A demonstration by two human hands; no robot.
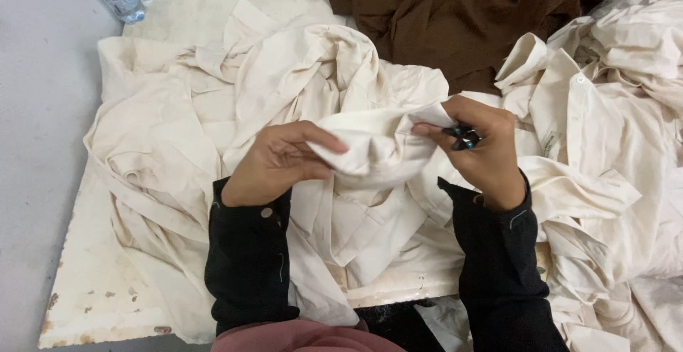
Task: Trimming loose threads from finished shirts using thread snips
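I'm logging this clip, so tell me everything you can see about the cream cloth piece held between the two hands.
The cream cloth piece is plain off-white woven fabric, cotton-like, soft and creased. It is bunched and held up between both hands above the worktable: the left hand pinches its left fold between thumb and fingers, and the right hand, which also holds a small dark tool, grips its upper right edge. Its lower part hangs down into the heap of similar cream garments beneath. No print or stain shows on it.
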